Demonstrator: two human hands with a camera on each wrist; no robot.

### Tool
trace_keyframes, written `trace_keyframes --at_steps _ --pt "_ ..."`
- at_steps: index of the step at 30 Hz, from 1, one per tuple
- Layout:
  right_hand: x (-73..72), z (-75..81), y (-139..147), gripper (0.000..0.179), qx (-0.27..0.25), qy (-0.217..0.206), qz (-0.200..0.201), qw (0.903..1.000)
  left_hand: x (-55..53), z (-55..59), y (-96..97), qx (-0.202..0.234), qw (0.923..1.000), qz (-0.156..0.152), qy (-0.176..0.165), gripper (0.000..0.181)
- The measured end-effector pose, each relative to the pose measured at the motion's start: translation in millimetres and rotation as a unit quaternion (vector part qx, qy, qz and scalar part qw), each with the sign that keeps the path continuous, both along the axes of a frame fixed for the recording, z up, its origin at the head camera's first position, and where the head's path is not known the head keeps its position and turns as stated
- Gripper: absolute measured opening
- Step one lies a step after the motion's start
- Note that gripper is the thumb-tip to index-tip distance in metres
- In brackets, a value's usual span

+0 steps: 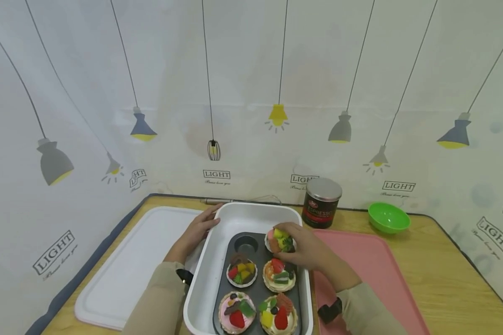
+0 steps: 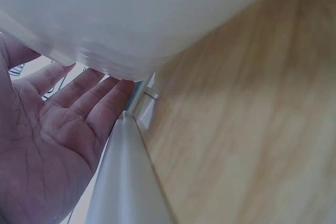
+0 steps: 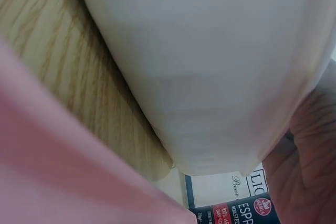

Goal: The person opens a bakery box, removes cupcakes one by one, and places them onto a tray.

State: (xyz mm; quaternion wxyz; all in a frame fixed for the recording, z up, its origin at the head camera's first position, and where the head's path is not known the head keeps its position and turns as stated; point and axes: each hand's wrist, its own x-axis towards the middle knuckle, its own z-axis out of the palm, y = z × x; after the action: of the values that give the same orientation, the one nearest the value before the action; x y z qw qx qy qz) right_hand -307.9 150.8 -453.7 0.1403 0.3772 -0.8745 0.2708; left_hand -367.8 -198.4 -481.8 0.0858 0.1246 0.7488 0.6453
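Observation:
My right hand [image 1: 303, 244] pinches a fruit tart [image 1: 280, 240] with yellow, pink and green pieces on top, at the far right cup of a dark muffin tin [image 1: 261, 284]. The tin lies inside a deep white rectangular container [image 1: 247, 214]. My left hand [image 1: 198, 235] rests against the container's left side near the far corner; in the left wrist view its fingers [image 2: 79, 95] stretch out to the edge. Several other fruit tarts sit in the tin, one of them a pink-cream tart [image 1: 236, 312]. The far left cup [image 1: 246, 245] holds no tart.
A white tray lid [image 1: 121, 270] lies left, a pink tray lid [image 1: 369, 265] right. Behind stand an espresso tin [image 1: 322, 203] and a green bowl [image 1: 389, 217]. A whisk [image 1: 218, 201] lies along the back edge by the printed wall sheet.

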Motion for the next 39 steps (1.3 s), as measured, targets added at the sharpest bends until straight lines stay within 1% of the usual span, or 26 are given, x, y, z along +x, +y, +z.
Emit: trace_keyframes --at_steps 2,7,13,16,19,23,27,32,34,37,39 --pt "-0.9 -0.5 -0.2 0.056 0.000 0.009 -0.004 1.0000 0.1 0.2 -0.7 0.001 1.0000 0.000 -0.001 0.056" --pt "-2.0 0.8 -0.7 0.056 -0.022 0.035 0.003 0.9992 0.5 1.7 -0.1 -0.002 1.0000 0.008 -0.004 0.056" --pt "2.2 6.3 -0.2 0.060 -0.040 0.022 0.001 0.9990 -1.5 -0.5 0.2 -0.003 0.9999 0.008 -0.008 0.057" --pt "2.7 9.1 0.2 0.060 -0.056 0.023 0.006 0.9981 -2.6 -2.3 0.2 -0.002 0.9999 0.010 -0.011 0.058" --pt "2.2 10.7 1.3 0.061 -0.066 0.044 0.005 0.9969 -2.2 -3.3 0.3 -0.002 0.9999 0.012 -0.009 0.058" --pt "2.1 13.3 4.6 0.063 -0.065 0.065 0.001 0.9957 -0.4 -4.2 1.6 -0.005 0.9998 0.014 -0.011 0.056" --pt "2.6 18.2 10.2 0.064 -0.063 0.058 -0.007 0.9963 0.4 -5.6 2.7 -0.006 0.9998 0.013 -0.012 0.056" --pt "4.6 21.8 22.6 0.065 -0.063 0.032 -0.042 0.9966 -1.0 -5.7 3.3 -0.001 0.9999 0.013 -0.009 0.056" --pt "6.3 21.8 28.6 0.066 -0.072 0.019 -0.049 0.9960 -1.7 -5.3 3.2 0.001 0.9999 0.010 -0.008 0.055" --pt "8.6 21.7 36.2 0.066 -0.090 0.004 -0.046 0.9948 -2.3 -4.9 2.1 0.001 0.9999 0.010 -0.010 0.055" --pt "9.5 22.5 40.2 0.066 -0.102 0.004 -0.039 0.9941 -1.4 -3.7 1.2 -0.001 0.9999 0.014 -0.009 0.055"
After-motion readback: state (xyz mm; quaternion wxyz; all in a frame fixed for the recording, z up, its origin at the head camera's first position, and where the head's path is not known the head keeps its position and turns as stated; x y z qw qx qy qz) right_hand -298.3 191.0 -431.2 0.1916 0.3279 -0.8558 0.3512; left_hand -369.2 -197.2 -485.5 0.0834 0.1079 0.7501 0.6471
